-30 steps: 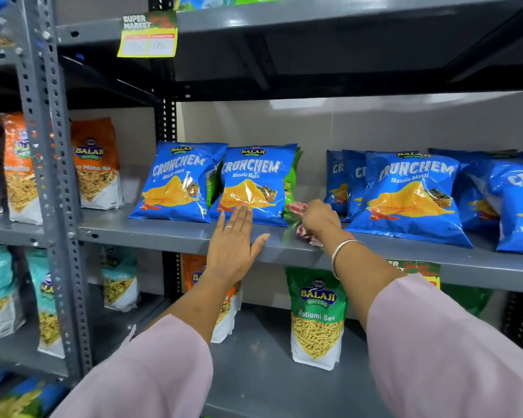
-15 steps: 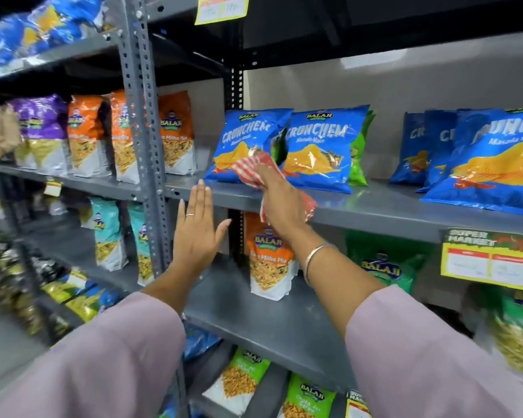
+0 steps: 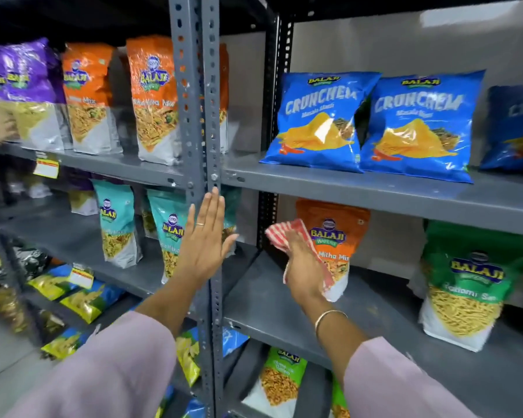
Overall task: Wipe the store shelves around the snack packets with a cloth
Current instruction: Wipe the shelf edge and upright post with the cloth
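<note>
Shelving of grey metal fills the view, seen from a person's head camera. Both arms, in pale pink sleeves, reach forward.

Left hand (image 3: 203,245) is flat and released, fingers (image 3: 207,212) straight and together, a ring on one. It is raised in front of the grey upright (image 3: 200,116) that divides two shelf bays; whether the palm touches it cannot be told.

Right hand (image 3: 302,273), with a bangle at the wrist, is grasping a red-and-white checked cloth (image 3: 287,232). The cloth bunches above the fingers and hangs under the palm. It is held above the middle shelf (image 3: 260,300) of the right bay, just in front of an orange packet (image 3: 335,233) that stands upright there. A green packet (image 3: 468,285) stands further right on the same shelf.

On the upper shelf (image 3: 375,191) two blue packets (image 3: 372,122) lean back side by side, with another blue one at the right edge.

In the left bay, orange and purple packets stand on the upper shelf, teal packets (image 3: 115,221) below them.
</note>
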Demonstrator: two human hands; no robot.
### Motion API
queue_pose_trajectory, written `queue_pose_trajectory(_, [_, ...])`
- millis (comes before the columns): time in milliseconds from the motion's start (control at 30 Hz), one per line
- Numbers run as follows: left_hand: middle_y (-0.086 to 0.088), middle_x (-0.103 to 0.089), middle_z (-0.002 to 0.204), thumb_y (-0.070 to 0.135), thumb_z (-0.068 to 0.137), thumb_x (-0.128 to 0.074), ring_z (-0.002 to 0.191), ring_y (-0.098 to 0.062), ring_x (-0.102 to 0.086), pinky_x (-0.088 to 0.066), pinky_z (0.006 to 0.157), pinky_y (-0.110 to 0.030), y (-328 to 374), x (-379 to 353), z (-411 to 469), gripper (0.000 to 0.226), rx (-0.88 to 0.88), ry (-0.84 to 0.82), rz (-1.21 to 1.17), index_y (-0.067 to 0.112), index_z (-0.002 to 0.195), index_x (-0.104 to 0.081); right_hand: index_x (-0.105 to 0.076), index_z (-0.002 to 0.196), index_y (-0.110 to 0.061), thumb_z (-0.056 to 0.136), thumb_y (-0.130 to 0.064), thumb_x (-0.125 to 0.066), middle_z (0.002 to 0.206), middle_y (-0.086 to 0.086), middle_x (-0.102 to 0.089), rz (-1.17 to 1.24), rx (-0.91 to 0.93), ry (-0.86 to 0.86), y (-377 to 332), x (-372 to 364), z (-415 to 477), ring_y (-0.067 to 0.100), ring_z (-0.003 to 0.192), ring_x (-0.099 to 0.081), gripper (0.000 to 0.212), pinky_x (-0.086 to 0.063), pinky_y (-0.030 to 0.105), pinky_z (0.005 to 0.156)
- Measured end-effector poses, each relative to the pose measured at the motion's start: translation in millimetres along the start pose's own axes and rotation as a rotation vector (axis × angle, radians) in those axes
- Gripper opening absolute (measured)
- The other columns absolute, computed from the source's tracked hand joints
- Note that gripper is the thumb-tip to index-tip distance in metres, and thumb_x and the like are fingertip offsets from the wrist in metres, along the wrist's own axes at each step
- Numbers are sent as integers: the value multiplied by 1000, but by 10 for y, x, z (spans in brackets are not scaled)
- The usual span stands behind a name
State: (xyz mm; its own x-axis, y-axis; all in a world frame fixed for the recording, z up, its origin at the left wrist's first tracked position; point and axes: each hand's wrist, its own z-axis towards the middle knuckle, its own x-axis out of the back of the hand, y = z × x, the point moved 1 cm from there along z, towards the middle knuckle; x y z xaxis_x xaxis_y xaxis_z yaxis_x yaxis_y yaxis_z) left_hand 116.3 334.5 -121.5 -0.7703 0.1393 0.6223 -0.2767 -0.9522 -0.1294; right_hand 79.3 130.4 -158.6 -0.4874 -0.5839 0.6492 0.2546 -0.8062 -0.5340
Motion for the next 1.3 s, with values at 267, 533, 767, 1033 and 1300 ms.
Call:
queue_pose_trajectory(267, [-24,-19,150,51,96,-16,140,-18,19,6,114,-37,-277,-573,350,69,-67,155,-145,6,145,4,-41,141,-26,87,9,-40,144,-12,-43,3,-491,-120,411,-957,-117,7,129,-43,65,-35,-5,85])
queue_pose_trajectory(533, [-1,34,149,46,97,-9,139,-16,21,9,115,-37,-303,-912,383,65,-112,322,-258,12,143,23,2,152,-6,90,-17,-35,162,10,5,-275,-700,-235,689,-1845,-225,28,150,6,74,3,40,123])
queue_pose_trajectory(767, [4,36,148,44,96,-12,139,-15,20,7,115,-38,-337,-966,373,65,-139,348,-325,15,142,24,-6,153,-14,93,-7,-39,163,-1,0,-335,-262,-482,602,-2160,67,19,150,3,69,2,29,124])
queue_pose_trajectory(1033, [-9,21,154,43,95,-17,138,-14,22,6,115,-38,-311,-928,397,68,-113,327,-308,15,144,22,-57,130,-31,97,-28,-48,132,6,-63,-152,-208,-677,339,-1580,-172,28,115,-62,34,-46,26,87])
queue_pose_trajectory(1300, [-27,-19,146,35,91,-34,139,-15,20,4,115,-39,-310,-903,386,77,-87,336,-304,14,143,19,-48,136,-10,101,-15,-37,137,-3,-52,-9,-282,-646,578,-1285,456,-7,101,-55,37,-45,-3,76])
